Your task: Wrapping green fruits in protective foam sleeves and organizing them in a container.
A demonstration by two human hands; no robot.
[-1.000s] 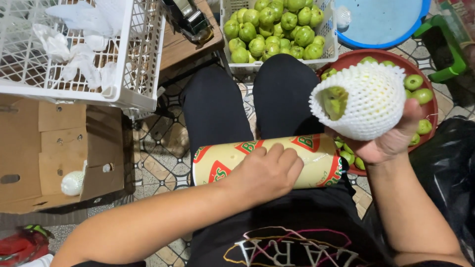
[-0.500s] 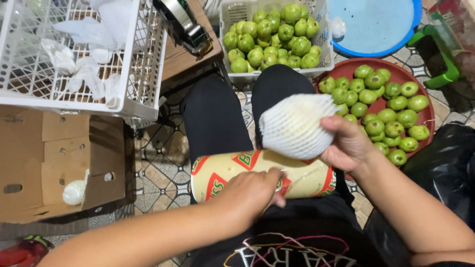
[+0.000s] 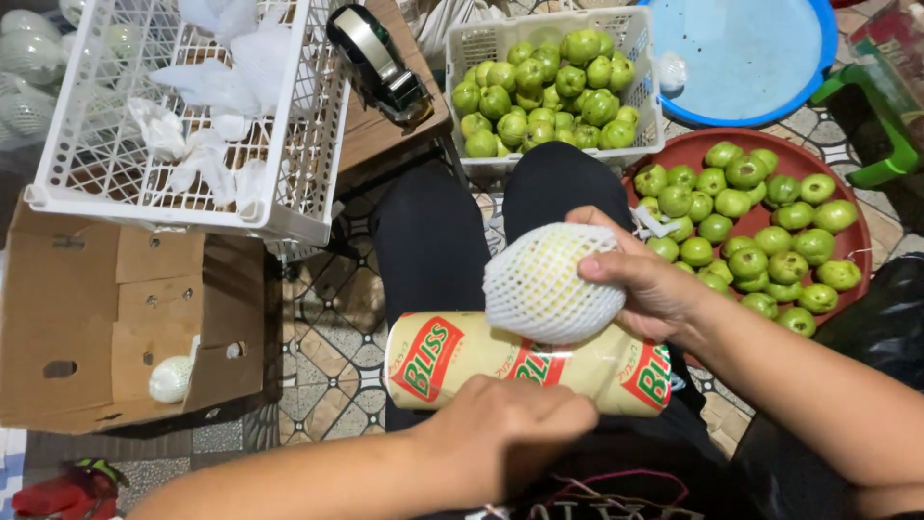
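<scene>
My right hand (image 3: 647,279) grips a fruit wrapped in a white foam net (image 3: 544,282) and holds it against the top of a yellow roll of plastic wrap (image 3: 452,358) that lies across my lap. My left hand (image 3: 508,431) is closed at the roll's near edge and seems to pinch the clear film there. Loose green fruits (image 3: 751,231) fill a red round tray (image 3: 835,169) to my right. More green fruits (image 3: 544,91) fill a white basket (image 3: 647,104) beyond my knees.
A white plastic crate (image 3: 298,207) with crumpled white foam nets stands at the left. Below it a cardboard box (image 3: 96,318) holds one wrapped fruit (image 3: 170,378). A tape dispenser (image 3: 380,63) sits on a wooden surface. A blue basin (image 3: 746,58) is at the back right, a black bag (image 3: 881,318) at the right.
My right hand brought the netted fruit down from the right onto the roll. My left hand slid from the roll's top to its near edge.
</scene>
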